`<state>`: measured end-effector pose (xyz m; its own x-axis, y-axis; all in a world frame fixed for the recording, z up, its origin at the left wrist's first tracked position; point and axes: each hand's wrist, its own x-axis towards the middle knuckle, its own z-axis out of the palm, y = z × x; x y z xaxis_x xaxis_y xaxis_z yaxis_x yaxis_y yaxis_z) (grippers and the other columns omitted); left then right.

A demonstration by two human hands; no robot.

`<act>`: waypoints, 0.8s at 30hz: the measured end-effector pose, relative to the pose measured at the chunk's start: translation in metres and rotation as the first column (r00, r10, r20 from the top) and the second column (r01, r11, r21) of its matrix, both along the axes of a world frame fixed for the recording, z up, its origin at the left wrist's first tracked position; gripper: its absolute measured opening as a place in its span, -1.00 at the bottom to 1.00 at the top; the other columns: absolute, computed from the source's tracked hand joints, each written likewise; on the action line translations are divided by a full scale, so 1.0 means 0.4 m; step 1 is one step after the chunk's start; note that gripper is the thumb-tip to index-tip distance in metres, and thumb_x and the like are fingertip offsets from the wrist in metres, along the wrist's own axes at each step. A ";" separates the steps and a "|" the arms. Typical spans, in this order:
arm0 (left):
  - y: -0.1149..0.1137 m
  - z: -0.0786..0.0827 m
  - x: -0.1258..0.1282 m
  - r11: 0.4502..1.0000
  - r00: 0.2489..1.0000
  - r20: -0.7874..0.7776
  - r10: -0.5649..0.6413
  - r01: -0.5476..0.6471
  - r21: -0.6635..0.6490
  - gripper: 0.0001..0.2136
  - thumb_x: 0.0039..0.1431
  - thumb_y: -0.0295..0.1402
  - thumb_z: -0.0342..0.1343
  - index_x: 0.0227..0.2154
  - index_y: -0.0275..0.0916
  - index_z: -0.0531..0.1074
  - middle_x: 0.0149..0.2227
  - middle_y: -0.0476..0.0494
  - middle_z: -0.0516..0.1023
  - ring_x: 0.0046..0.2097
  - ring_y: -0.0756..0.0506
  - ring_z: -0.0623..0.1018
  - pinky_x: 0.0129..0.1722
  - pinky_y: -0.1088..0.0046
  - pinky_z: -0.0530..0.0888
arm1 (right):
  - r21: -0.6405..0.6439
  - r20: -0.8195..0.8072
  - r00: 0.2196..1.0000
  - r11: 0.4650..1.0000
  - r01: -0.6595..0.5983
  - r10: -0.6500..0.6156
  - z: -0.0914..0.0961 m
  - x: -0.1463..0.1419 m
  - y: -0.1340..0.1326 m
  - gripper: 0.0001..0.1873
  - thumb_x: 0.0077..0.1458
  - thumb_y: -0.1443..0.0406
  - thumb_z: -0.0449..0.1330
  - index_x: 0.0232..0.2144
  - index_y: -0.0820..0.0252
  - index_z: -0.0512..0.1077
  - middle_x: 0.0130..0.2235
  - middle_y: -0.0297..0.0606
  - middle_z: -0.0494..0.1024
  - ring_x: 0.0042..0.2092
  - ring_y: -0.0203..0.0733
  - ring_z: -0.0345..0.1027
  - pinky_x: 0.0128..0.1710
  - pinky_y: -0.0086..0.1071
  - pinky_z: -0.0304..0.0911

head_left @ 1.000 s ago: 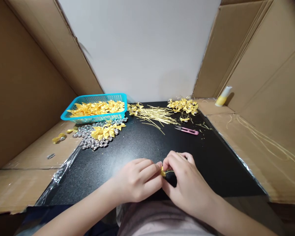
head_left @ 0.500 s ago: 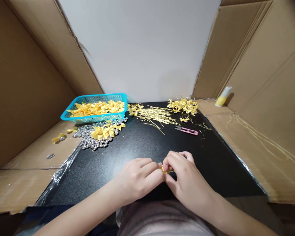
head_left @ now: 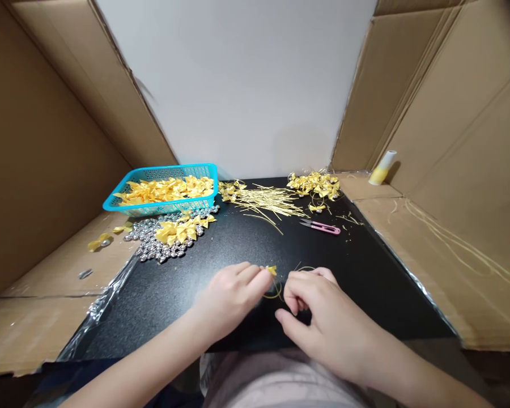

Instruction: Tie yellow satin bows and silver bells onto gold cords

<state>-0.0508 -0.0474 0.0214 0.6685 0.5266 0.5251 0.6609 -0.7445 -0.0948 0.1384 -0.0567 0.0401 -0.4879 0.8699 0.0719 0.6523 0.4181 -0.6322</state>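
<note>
A small yellow ribbon bow (head_left: 272, 270) pokes out from the pinched fingertips of my left hand (head_left: 238, 292). Below it, a thin gold cord (head_left: 276, 294) curves through the gap toward my right hand (head_left: 317, 317). The fingers of that hand are curled in, while its thumb stands apart from them. More of the cord arcs above the knuckles and goes out of sight behind the curled fingers, which seem to hold it; the grip itself is hidden. Beyond my hands lie pink thread snips (head_left: 323, 227) and a pile of cut gold cords (head_left: 272, 201).
At the back left, a turquoise basket (head_left: 161, 210) holds yellow bows. Silver beads (head_left: 151, 246) with loose bows (head_left: 182, 229) spread before it. Bows with beads and cords (head_left: 318, 184) are heaped at the back right, near a thread spool (head_left: 381, 168). Cardboard walls (head_left: 459, 124) enclose the sides.
My hands have come apart: the left moved slightly left with the bow, and the right thumb parted from the fingers. The bow and a loop of cord now show between them.
</note>
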 end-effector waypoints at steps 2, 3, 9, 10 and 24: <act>0.008 -0.010 -0.015 0.999 0.997 0.060 0.040 -0.039 -0.029 -0.74 0.31 -0.51 -0.14 -0.53 -0.21 0.19 -0.61 0.06 0.29 -0.58 0.02 0.29 -0.56 0.51 0.22 | -0.002 -0.039 0.999 1.000 0.020 -0.020 0.012 0.012 0.004 -0.80 -0.03 0.39 0.22 -0.53 0.16 0.23 -0.46 -0.42 0.38 -0.38 -0.26 0.22 -0.22 -0.26 0.09; 0.011 -0.014 -0.021 0.999 0.994 0.097 0.048 -0.045 -0.030 -0.75 0.29 -0.52 -0.11 -0.53 -0.20 0.18 -0.62 0.08 0.27 -0.58 0.03 0.28 -0.56 0.51 0.21 | 0.016 -0.064 0.997 0.999 0.037 -0.036 0.015 0.018 0.009 -0.82 -0.03 0.39 0.23 -0.49 0.16 0.26 -0.43 -0.41 0.39 -0.36 -0.25 0.24 -0.22 -0.28 0.10; 0.007 -0.024 -0.016 0.999 0.980 0.195 -0.042 0.035 0.038 -0.77 0.20 -0.58 0.02 -0.51 -0.21 0.18 -0.54 0.02 0.44 -0.56 0.06 0.34 -0.52 0.54 0.31 | 0.134 -0.211 0.976 0.988 0.080 -0.050 -0.002 0.020 0.034 -0.92 0.04 0.37 0.23 -0.38 0.12 0.39 -0.34 -0.38 0.46 -0.27 -0.22 0.33 -0.18 -0.27 0.12; 0.005 -0.022 -0.014 0.996 0.980 0.189 -0.063 0.050 0.073 -0.78 0.20 -0.57 0.03 -0.51 -0.22 0.20 -0.51 -0.01 0.48 -0.54 0.05 0.37 -0.49 0.54 0.35 | 0.136 -0.222 0.974 0.987 0.083 -0.051 -0.006 0.015 0.034 -0.93 0.05 0.35 0.24 -0.38 0.11 0.40 -0.34 -0.38 0.47 -0.27 -0.22 0.34 -0.18 -0.27 0.12; -0.009 0.010 -0.007 0.926 0.968 0.031 -0.248 0.228 0.300 -0.76 0.19 -0.58 -0.07 -0.57 -0.27 0.31 -0.34 -0.36 0.64 -0.43 -0.06 0.56 -0.44 0.41 0.54 | -0.023 -0.413 0.904 0.993 0.114 -0.113 -0.022 -0.009 0.029 -0.91 0.01 0.29 0.27 -0.46 0.14 0.41 -0.44 -0.38 0.46 -0.36 -0.26 0.32 -0.31 -0.36 0.19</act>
